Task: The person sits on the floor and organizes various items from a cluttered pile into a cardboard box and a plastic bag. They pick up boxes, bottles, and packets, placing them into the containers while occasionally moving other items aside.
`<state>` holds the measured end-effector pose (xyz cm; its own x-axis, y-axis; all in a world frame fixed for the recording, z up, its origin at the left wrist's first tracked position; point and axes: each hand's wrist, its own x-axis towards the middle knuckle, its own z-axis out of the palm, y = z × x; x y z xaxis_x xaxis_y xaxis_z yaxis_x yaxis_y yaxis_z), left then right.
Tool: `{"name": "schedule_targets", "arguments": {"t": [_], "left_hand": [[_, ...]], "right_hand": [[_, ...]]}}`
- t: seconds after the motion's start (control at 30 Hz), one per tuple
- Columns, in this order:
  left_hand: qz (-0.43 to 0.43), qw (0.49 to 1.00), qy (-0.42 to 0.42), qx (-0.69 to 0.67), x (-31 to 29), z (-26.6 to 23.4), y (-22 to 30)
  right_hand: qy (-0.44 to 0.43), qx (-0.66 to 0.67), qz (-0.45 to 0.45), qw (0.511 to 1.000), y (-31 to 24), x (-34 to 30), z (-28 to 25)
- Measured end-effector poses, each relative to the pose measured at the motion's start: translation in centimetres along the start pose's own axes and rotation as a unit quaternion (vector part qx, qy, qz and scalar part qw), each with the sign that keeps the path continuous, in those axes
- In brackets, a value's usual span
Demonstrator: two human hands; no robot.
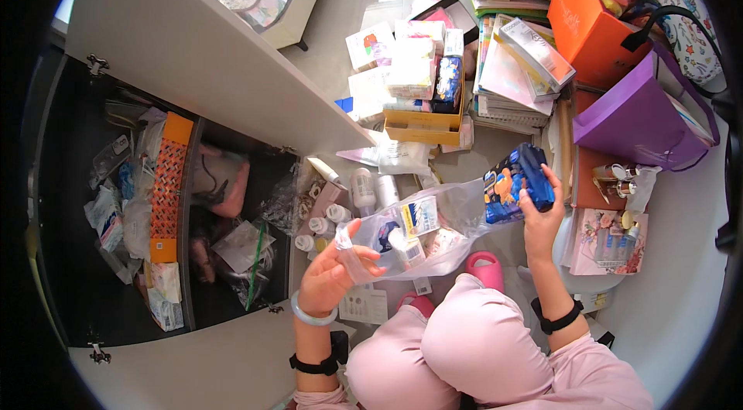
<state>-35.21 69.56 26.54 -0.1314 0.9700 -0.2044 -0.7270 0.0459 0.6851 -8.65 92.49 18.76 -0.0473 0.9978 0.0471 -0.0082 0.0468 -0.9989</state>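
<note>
My left hand (328, 277) has its fingers hooked through one end of a translucent plastic bag (457, 261), holding it up in front of my knees. Inside the bag are a small white, yellow and blue box (420, 216) and several other small packages. On the right, my right hand (544, 216) grips a dark blue package (514, 184) with an orange picture on it. The package is beside the bag's right end; whether that end of the bag is also in my fingers cannot be made out.
An open cabinet (193, 232) with packed shelves stands at left, its door (217, 46) swung out. White bottles (362, 188) are on the floor by it. Ahead is a yellow box (422, 125) with packages. Book stacks (511, 92), an orange bag (586, 23) and a purple bag (635, 112) are at right.
</note>
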Motion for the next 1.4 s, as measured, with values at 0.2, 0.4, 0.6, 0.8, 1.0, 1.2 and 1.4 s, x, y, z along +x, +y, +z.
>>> {"name": "schedule_targets", "arguments": {"t": [0.2, 0.4, 0.6, 0.8, 1.0, 1.2, 1.4], "left_hand": [[0.005, 0.993, 0.116, 0.025, -1.8, -5.0, -2.9], [-0.010, 0.987, 0.151, 0.059, -2.7, -8.7, -3.9], [-0.040, 0.982, 0.153, 0.099, -3.1, -9.6, -4.5], [0.005, 0.978, 0.175, 0.110, -2.7, -10.1, -4.9], [0.040, 0.975, 0.186, 0.116, -2.7, -10.1, -5.4], [0.051, 0.965, 0.222, 0.130, -2.6, -9.8, -5.5], [0.025, 0.963, 0.224, 0.148, -3.0, -10.1, -5.3]], "right_hand": [[0.076, 0.222, 0.112, 0.966, 3.7, 2.4, 0.6], [-0.063, -0.320, -0.198, 0.924, 13.7, 3.8, 2.9], [-0.198, -0.488, -0.273, 0.805, 26.1, 3.0, 2.1], [-0.195, -0.434, -0.234, 0.848, 25.8, 2.4, 3.8], [-0.077, -0.130, -0.126, 0.980, 11.5, 1.6, 6.8], [-0.491, -0.195, 0.021, 0.849, 14.0, -6.6, 18.0], [-0.543, -0.395, -0.017, 0.741, 18.6, -9.4, 24.7]]}}
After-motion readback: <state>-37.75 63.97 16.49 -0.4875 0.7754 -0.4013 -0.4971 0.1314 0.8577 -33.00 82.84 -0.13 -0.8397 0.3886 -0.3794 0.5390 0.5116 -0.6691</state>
